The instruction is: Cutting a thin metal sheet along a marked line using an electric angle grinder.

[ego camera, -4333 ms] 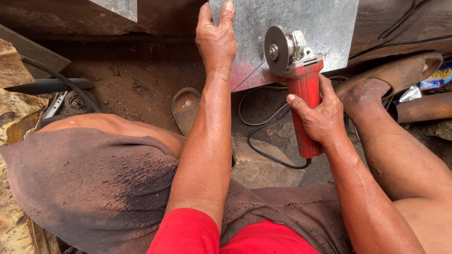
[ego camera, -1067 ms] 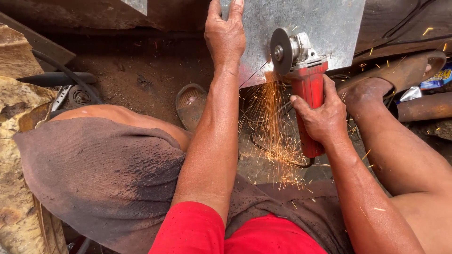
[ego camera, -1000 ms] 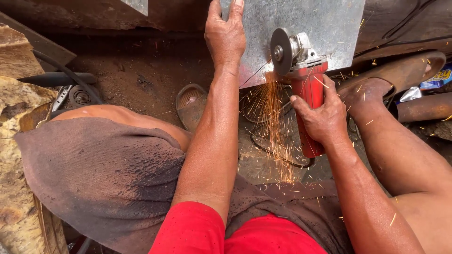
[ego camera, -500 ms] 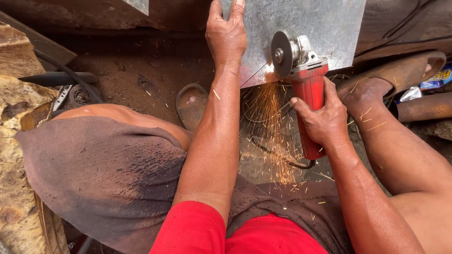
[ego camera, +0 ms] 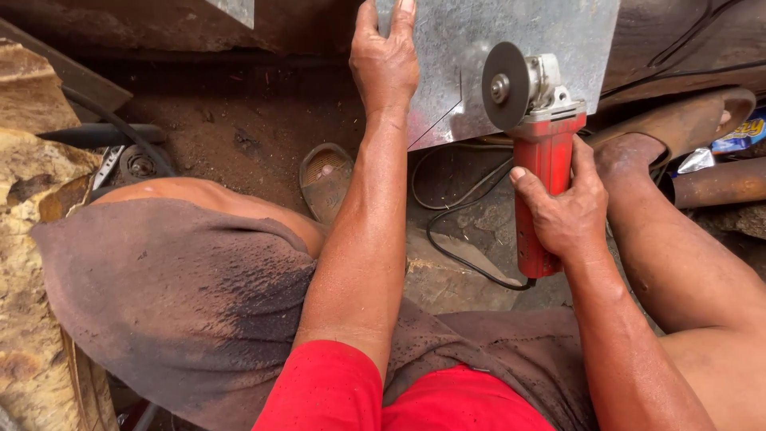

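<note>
The left hand (ego camera: 385, 60) lay flat, fingers together, palm pressed on the metal sheet (ego camera: 558, 36) near its lower left edge; the right hand (ego camera: 562, 211) was wrapped tight around the red body of the angle grinder (ego camera: 536, 160), thumb along the near side; the grinder's dark cutting disc (ego camera: 505, 86) stood just over the sheet's lower edge, whether touching it or slightly clear I could not tell; no sparks showed.

The sheet stood at the top of the view, grey and dull, leaning over dirt ground; it looked thin and stiff, likely light but springy, with cut edges sharp enough to bite, so a flat palm well away from the disc seemed the safer hold; the grinder looked heavy at the head, best gripped round the middle of its body, as it was; its black cord (ego camera: 455, 239) looped on the ground below the sheet.

A worn sandal (ego camera: 325, 179) lay on the dirt between the knees; brown cloth shorts (ego camera: 175, 295) covered the left thigh; at the right edge, beside a rusty pipe (ego camera: 718, 183), sat a small blue and yellow wrapper (ego camera: 740, 132) and a crumpled silvery scrap (ego camera: 696, 161); their printing was too small to make out.
</note>
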